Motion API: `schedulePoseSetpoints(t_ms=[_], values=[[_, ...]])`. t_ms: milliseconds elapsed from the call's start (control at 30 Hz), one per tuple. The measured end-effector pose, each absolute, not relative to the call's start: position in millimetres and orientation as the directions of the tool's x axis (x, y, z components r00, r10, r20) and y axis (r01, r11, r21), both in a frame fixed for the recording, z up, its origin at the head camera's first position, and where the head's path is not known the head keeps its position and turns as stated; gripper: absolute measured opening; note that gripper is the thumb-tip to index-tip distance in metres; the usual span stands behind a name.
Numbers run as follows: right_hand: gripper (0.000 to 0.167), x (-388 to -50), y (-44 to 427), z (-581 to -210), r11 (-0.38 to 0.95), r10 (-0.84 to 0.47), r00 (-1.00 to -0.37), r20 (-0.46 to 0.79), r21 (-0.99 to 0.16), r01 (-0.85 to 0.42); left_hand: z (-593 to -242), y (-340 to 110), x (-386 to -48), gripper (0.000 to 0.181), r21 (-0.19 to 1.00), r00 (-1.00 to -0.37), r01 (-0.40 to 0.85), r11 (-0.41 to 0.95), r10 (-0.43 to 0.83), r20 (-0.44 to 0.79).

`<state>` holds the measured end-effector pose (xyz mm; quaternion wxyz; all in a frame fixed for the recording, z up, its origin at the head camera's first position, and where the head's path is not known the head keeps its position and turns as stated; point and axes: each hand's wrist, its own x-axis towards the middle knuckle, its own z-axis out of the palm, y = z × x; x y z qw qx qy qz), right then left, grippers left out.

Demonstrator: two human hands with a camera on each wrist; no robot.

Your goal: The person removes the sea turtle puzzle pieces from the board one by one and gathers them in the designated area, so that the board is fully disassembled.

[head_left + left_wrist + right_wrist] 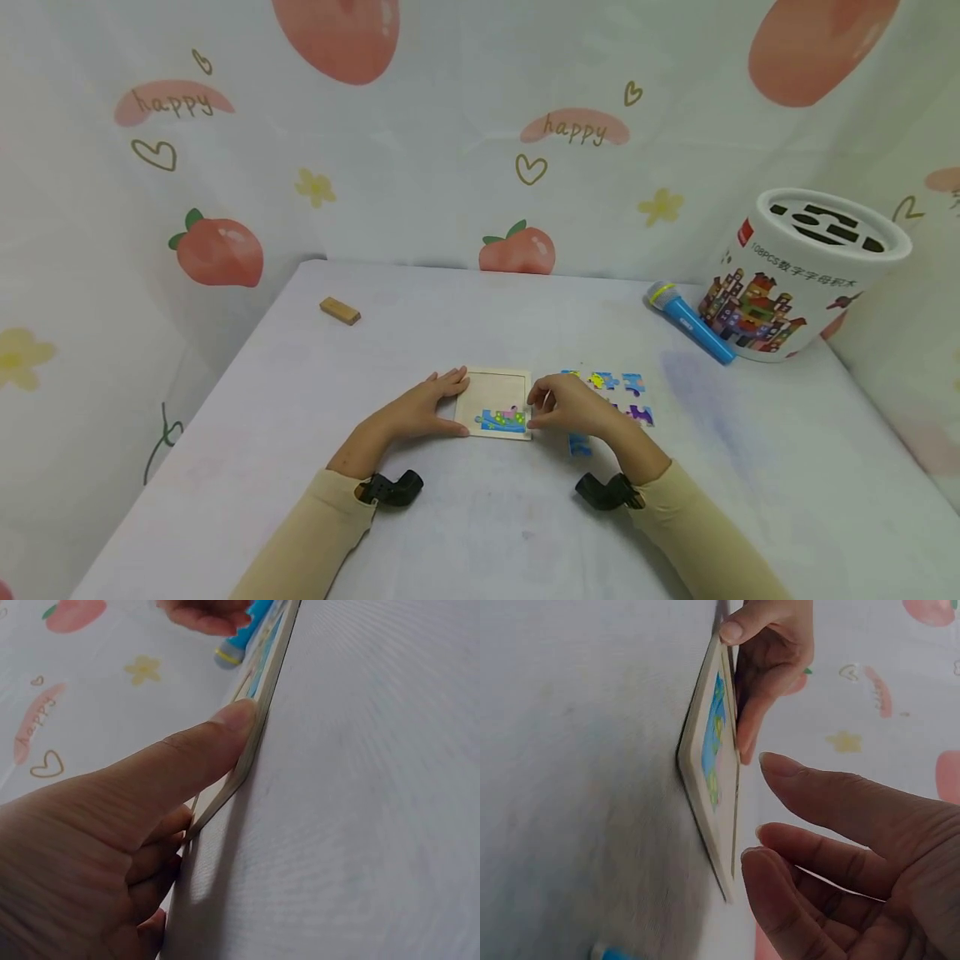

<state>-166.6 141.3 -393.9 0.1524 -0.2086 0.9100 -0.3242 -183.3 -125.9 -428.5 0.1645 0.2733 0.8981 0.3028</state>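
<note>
A square wooden puzzle tray (491, 388) lies on the table, with a few joined blue, green and pink jigsaw pieces (502, 422) along its front right part. My left hand (415, 410) holds the tray by its left side; in the left wrist view the thumb (191, 754) presses on the rim near a corner. At the tray's right edge hovers my right hand (576, 405). Its fingers are loosely bent, and the right wrist view shows a gap between thumb (840, 791) and fingers with nothing in it. Several loose jigsaw pieces (633, 383) lie beyond and beneath the right hand, some partly hidden.
A blue toy microphone (693, 323) leans by a large white block bucket (798, 275) at the back right. A small wooden block (340, 311) lies at the back left. One loose blue piece (580, 445) sits nearer me, below the right hand. A printed cloth hangs behind the table.
</note>
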Motion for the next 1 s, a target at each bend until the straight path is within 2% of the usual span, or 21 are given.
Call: schedulePoseSetpoints(t_ms=[233,500,1000], values=[[0.026,-175.3,122.1,-395.6,0.720,-0.471,-0.853,-0.225,-0.656,-0.224,-431.0,-126.7,-184.0,0.087,0.632,-0.800,0.383,0.673,0.584,-0.136],[0.031,-178.3,105.0,-396.1,0.734,-0.478,-0.848,-0.231,-0.635,-0.241,-431.0,-127.4,-185.8,0.088,0.646,-0.796,0.393,0.655,0.594,-0.118],[0.019,-176.3,96.0,-400.4,0.707,-0.499,-0.842,-0.204,-0.658,-0.260,-430.7,-126.3,-186.6,0.087,0.644,-0.796,0.395,0.656,0.594,-0.117]])
